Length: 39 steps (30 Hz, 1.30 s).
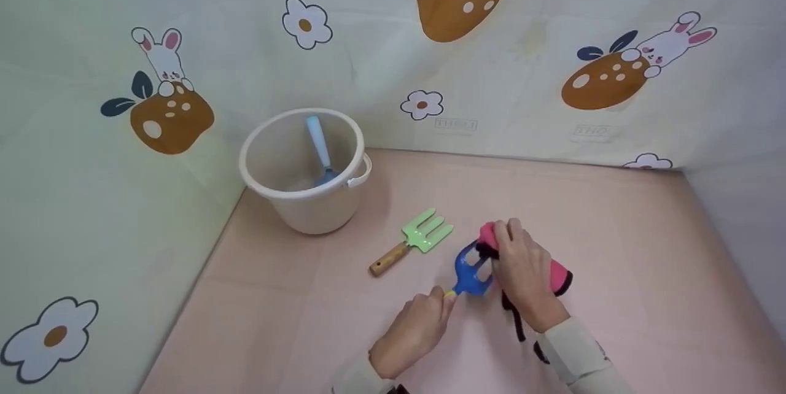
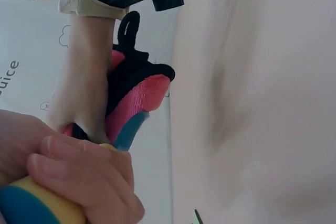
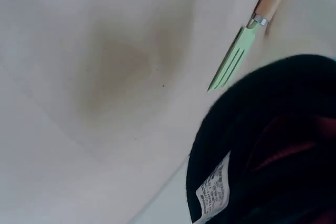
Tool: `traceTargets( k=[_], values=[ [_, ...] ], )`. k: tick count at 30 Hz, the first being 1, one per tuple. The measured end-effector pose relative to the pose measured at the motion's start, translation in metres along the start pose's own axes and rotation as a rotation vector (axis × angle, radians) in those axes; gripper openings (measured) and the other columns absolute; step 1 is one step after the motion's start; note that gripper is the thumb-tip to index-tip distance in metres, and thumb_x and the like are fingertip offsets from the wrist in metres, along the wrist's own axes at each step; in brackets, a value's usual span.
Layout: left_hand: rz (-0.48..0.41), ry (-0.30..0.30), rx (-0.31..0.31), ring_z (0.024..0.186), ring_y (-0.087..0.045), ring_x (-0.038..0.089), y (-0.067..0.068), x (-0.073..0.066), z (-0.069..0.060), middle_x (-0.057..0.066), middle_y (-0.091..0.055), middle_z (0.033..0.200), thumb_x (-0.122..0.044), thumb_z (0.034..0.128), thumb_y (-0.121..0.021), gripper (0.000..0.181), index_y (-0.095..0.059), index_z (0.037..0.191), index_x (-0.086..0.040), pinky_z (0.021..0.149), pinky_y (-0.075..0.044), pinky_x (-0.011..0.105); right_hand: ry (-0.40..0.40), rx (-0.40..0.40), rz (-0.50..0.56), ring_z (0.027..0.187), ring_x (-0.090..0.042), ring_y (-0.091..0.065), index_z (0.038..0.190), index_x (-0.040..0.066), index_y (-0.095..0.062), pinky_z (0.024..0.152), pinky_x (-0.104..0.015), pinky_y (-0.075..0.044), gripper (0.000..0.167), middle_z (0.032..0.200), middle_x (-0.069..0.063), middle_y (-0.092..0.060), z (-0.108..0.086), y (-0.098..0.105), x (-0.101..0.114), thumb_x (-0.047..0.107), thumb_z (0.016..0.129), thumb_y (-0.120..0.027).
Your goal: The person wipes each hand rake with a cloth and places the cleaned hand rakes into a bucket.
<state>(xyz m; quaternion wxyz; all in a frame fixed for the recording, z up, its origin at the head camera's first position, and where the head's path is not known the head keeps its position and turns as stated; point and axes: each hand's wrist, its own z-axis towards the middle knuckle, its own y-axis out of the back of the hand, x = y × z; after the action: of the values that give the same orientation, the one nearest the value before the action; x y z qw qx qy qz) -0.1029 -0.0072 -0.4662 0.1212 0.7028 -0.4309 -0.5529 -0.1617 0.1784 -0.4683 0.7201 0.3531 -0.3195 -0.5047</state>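
My left hand (image 1: 414,328) grips the blue fork (image 1: 470,278) by its handle (image 2: 50,203), lower centre of the frame, presumably to steady it against the pink cloth (image 1: 559,275) my right hand (image 1: 525,268) holds.

Blue fork (image 1: 468,281), black-edged pink fabric (image 1: 559,275), green fork (image 1: 420,237), off-white bucket (image 1: 316,211), flower-print backdrop (image 1: 368,65)

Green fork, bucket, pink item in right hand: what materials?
Green fork: likely painted metal, glossy highlights; its handle looks wooden, brown and streaky. Bucket: probably plastic, smooth satin wall. Pink item: apparently matte fabric, with soft black trim and a printed label.
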Motion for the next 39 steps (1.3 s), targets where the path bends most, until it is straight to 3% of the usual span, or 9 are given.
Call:
traceTargets(
  k=[4, 6, 11, 15, 20, 24, 29, 33, 39],
  values=[
    [-0.055, 0.039, -0.027, 0.044, -0.04, 0.011, 0.004, 0.013, 0.001, -0.001, -0.042, 0.057, -0.034, 0.1022, -0.03, 0.037, -0.051, 0.092, -0.004, 0.039, -0.032, 0.021, -0.131, -0.01, 0.058, 0.06, -0.026, -0.049, 0.107, 0.001, -0.049, 0.047, -0.04, -0.047, 0.038, 0.087, -0.014, -0.047, 0.002, 0.009, -0.02, -0.001, 0.075, -0.07],
    [-0.086, 0.033, -0.056, 0.046, -0.039, 0.01, 0.006, 0.016, 0.002, -0.002, -0.041, 0.058, -0.035, 0.1022, -0.03, 0.037, -0.051, 0.092, -0.005, 0.04, -0.031, 0.02, -0.152, -0.007, 0.12, 0.063, -0.027, -0.052, 0.105, 0.0, -0.049, 0.051, -0.043, -0.049, 0.035, 0.088, -0.015, -0.049, 0.002, 0.014, -0.024, -0.002, 0.076, -0.068],
    [-0.126, -0.004, -0.104, 0.049, -0.039, 0.008, 0.009, 0.016, 0.004, -0.004, -0.039, 0.061, -0.038, 0.1012, -0.032, 0.037, -0.05, 0.091, -0.008, 0.042, -0.031, 0.018, -0.128, 0.021, 0.331, 0.073, -0.024, -0.055, 0.103, -0.002, -0.052, 0.065, -0.043, -0.051, 0.033, 0.09, -0.014, -0.054, -0.003, 0.023, -0.017, -0.006, 0.074, -0.068],
    [-0.155, -0.006, -0.144, 0.05, -0.039, 0.008, 0.009, 0.013, 0.004, -0.004, -0.039, 0.062, -0.038, 0.1004, -0.036, 0.035, -0.05, 0.092, -0.008, 0.043, -0.03, 0.018, -0.092, 0.094, 0.476, 0.08, -0.017, -0.053, 0.102, 0.002, -0.057, 0.07, -0.036, -0.049, 0.035, 0.092, -0.008, -0.057, -0.008, 0.028, -0.002, -0.012, 0.072, -0.067],
    [-0.177, -0.082, -0.186, 0.051, -0.037, 0.006, 0.007, 0.011, 0.002, -0.005, -0.038, 0.063, -0.037, 0.1004, -0.037, 0.034, -0.049, 0.089, -0.008, 0.044, -0.028, 0.017, -0.058, 0.189, 0.566, 0.08, -0.011, -0.053, 0.1, 0.007, -0.061, 0.071, -0.03, -0.049, 0.033, 0.091, -0.001, -0.059, -0.015, 0.028, 0.018, -0.012, 0.074, -0.067],
    [-0.174, -0.132, -0.207, 0.052, -0.038, 0.005, 0.004, 0.01, 0.001, -0.006, -0.038, 0.063, -0.036, 0.1006, -0.037, 0.033, -0.049, 0.088, -0.008, 0.045, -0.03, 0.017, -0.085, 0.237, 0.559, 0.083, -0.013, -0.054, 0.104, 0.008, -0.063, 0.075, -0.034, -0.052, 0.031, 0.093, -0.002, -0.058, -0.019, 0.027, 0.029, -0.006, 0.077, -0.07],
    [-0.155, -0.167, -0.238, 0.052, -0.038, 0.004, -0.001, 0.01, 0.001, -0.006, -0.037, 0.063, -0.037, 0.1005, -0.037, 0.032, -0.049, 0.089, -0.009, 0.046, -0.03, 0.017, -0.094, 0.237, 0.481, 0.084, -0.018, -0.057, 0.105, 0.008, -0.063, 0.079, -0.039, -0.052, 0.034, 0.093, -0.006, -0.058, -0.02, 0.021, 0.033, -0.006, 0.076, -0.071],
    [-0.143, -0.159, -0.237, 0.051, -0.037, 0.004, -0.004, 0.011, 0.0, -0.007, -0.037, 0.063, -0.038, 0.1001, -0.037, 0.032, -0.048, 0.09, -0.011, 0.045, -0.03, 0.017, -0.089, 0.2, 0.411, 0.082, -0.02, -0.058, 0.106, 0.006, -0.062, 0.077, -0.04, -0.053, 0.036, 0.091, -0.008, -0.058, -0.022, 0.014, 0.033, -0.008, 0.074, -0.07],
    [-0.09, -0.202, -0.261, 0.05, -0.035, 0.002, -0.005, 0.011, -0.002, -0.008, -0.036, 0.062, -0.037, 0.1004, -0.037, 0.03, -0.048, 0.09, -0.011, 0.043, -0.029, 0.016, -0.134, 0.111, 0.346, 0.077, -0.022, -0.059, 0.105, 0.002, -0.053, 0.071, -0.039, -0.054, 0.038, 0.091, -0.011, -0.058, -0.023, 0.006, 0.029, -0.012, 0.071, -0.066]
  ],
)
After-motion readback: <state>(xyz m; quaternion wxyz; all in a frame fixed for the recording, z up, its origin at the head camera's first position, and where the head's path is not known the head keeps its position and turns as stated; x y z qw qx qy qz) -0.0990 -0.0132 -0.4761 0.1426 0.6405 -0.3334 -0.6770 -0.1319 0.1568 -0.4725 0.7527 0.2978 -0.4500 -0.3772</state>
